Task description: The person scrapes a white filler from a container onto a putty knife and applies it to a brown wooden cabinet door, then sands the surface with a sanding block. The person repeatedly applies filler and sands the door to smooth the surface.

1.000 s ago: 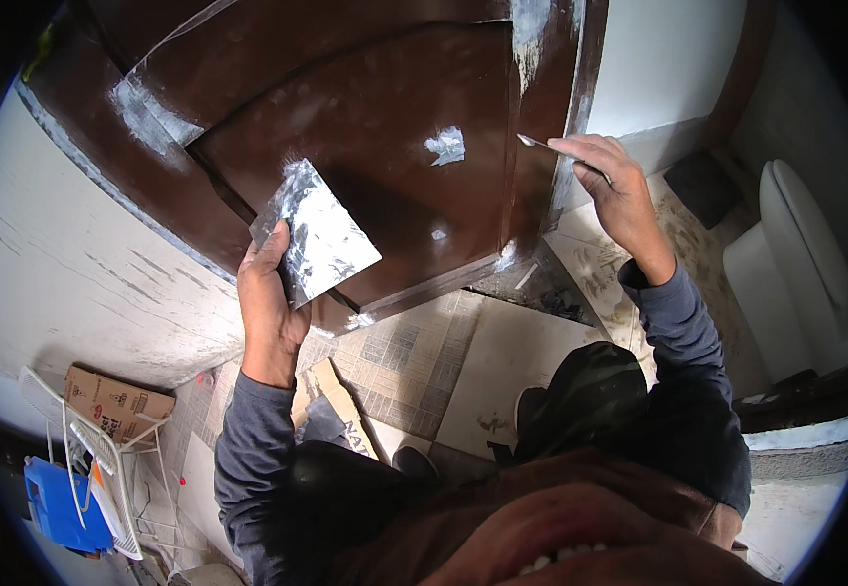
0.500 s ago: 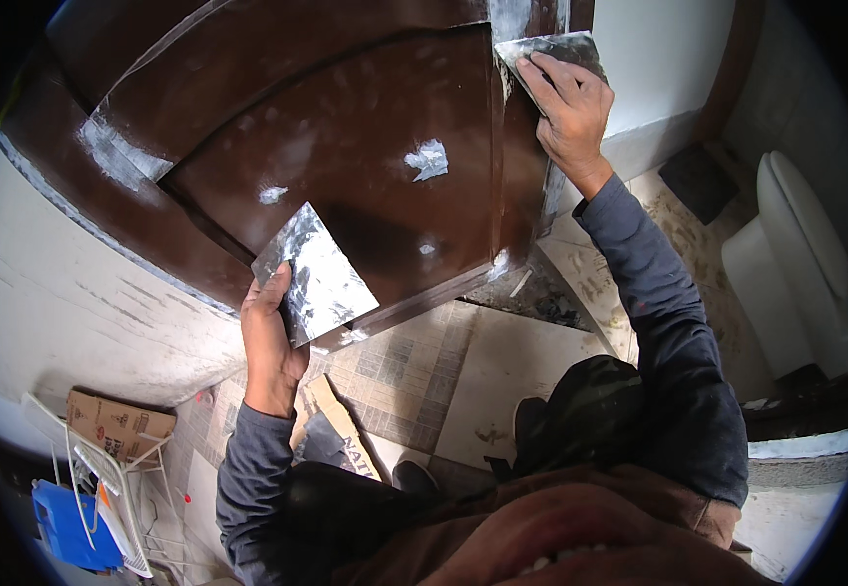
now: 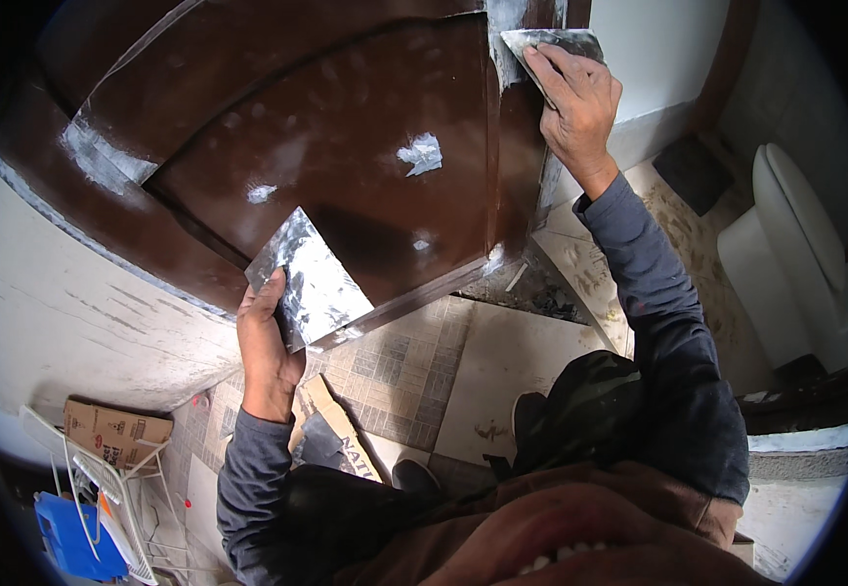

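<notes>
In front of me is a dark brown panelled door [image 3: 336,127], with white filler patches [image 3: 421,154] on its panel and frame. My left hand [image 3: 268,342] grips a square metal plate [image 3: 318,293] smeared with white filler, tilted in front of the door's lower part; the thumb lies over its face. At the upper right, my right hand [image 3: 580,112] is closed on a flat metal scraper [image 3: 563,41], fingers pressed along it. The scraper is at the door's right-hand upright strip, beside a white-smeared stretch; whether its edge touches the wood I cannot tell.
A white toilet [image 3: 785,244] and a dark mat [image 3: 693,179] are beyond the doorway on the right. A cardboard piece [image 3: 331,430] lies on the tiled floor near my feet. Lower left are a white wire rack [image 3: 102,469], a blue container [image 3: 77,537] and a cardboard box [image 3: 116,430].
My right hand and the scraper have shifted slightly right, showing more of the white-smeared strip. The left hand keeps its plate almost in place; the view has moved a little.
</notes>
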`<state>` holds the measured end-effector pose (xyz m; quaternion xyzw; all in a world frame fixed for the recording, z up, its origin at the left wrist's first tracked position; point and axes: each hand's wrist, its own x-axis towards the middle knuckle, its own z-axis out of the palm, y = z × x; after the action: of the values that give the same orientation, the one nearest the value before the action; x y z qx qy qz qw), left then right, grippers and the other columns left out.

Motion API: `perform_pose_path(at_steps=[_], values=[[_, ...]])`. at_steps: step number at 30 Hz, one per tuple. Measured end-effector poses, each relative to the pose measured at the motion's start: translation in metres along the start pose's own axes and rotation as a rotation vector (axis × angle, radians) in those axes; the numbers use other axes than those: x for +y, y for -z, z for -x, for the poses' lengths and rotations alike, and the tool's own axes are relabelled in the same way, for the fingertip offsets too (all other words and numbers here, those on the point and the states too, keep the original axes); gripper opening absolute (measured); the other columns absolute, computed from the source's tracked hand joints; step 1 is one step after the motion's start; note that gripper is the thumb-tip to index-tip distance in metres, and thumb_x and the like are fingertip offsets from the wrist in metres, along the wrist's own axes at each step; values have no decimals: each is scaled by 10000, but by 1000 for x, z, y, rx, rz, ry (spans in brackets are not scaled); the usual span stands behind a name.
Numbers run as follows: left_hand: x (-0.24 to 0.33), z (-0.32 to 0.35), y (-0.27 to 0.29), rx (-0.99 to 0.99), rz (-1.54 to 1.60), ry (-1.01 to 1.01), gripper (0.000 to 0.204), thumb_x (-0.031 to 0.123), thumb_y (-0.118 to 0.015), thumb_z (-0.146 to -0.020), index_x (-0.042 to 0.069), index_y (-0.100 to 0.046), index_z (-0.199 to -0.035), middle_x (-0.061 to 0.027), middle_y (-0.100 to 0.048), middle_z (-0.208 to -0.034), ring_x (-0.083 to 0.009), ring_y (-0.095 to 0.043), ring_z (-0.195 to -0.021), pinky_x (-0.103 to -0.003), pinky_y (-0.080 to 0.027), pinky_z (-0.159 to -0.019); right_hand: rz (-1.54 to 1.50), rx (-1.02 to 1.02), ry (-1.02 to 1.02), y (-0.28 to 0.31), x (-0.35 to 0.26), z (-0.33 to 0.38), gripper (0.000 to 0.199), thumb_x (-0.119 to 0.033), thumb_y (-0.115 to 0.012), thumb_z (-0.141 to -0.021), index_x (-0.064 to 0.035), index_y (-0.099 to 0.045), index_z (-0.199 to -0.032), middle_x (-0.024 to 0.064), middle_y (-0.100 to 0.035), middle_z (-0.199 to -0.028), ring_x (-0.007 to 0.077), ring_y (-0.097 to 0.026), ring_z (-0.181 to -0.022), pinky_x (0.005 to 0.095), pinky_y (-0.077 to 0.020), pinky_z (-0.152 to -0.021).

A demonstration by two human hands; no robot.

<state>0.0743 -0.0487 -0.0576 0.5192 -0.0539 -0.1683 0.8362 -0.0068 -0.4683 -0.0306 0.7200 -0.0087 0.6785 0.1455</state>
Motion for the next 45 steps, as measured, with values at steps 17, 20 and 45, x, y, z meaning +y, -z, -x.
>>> perform_pose_path(at_steps=[17, 20, 45], values=[[-16, 8, -9, -72, -89, 30, 244, 111, -529, -1020, -5, -585, -1228, -86, -697, -1123, -170, -692, -954, -322, -560, -881, 257, -38, -16, -9, -21, 25, 607, -32, -650, -739, -326, -685, -1268, -72, -621, -1223, 183, -532, -1009, 359, -342, -850], [-15, 8, -9, -68, -95, 27, 239, 111, -529, -1020, -6, -592, -1218, -87, -699, -1115, -172, -694, -945, -324, -564, -871, 247, -124, 99, -17, -25, 34, 644, -67, -661, -744, -378, -656, -1308, -72, -607, -1241, 162, -534, -1016, 352, -340, -855], [-47, 1, -47, -172, 202, 371, 325, 226, -595, -1009, 37, -569, -1272, -98, -689, -1195, -230, -692, -1073, -414, -564, -939, -880, -272, -288, 76, -109, 9, 530, 89, -627, -740, -162, -719, -1197, 31, -687, -1145, 257, -599, -946, 379, -459, -872]])
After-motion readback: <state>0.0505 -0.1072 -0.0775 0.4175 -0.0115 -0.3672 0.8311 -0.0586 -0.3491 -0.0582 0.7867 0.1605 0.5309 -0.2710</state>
